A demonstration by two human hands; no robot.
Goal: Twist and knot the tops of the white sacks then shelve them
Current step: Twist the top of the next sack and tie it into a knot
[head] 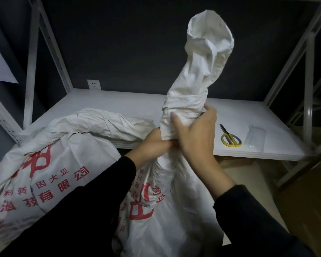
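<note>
Woven white cloth, soft, crinkly and probably slippery, makes up the sack (174, 210) standing before the shelf (119, 102), best held at its twisted neck, which the right grip (195, 134) clamps while the left grip (156, 141) hides behind fabric, closure untellable.

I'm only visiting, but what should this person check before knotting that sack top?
1. Neck twisted: ok, the fabric is wound round itself above the right hand.
2. Right grip: ok, fingers curl round the neck.
3. Left hand grip: cannot tell, its fingers are hidden behind the neck.
4. Loose top for a knot: ok, a long length stands up.
5. Knot: not ok, not yet tied.
6. Scissors out of the way: ok, on the shelf, apart from both hands.
</note>
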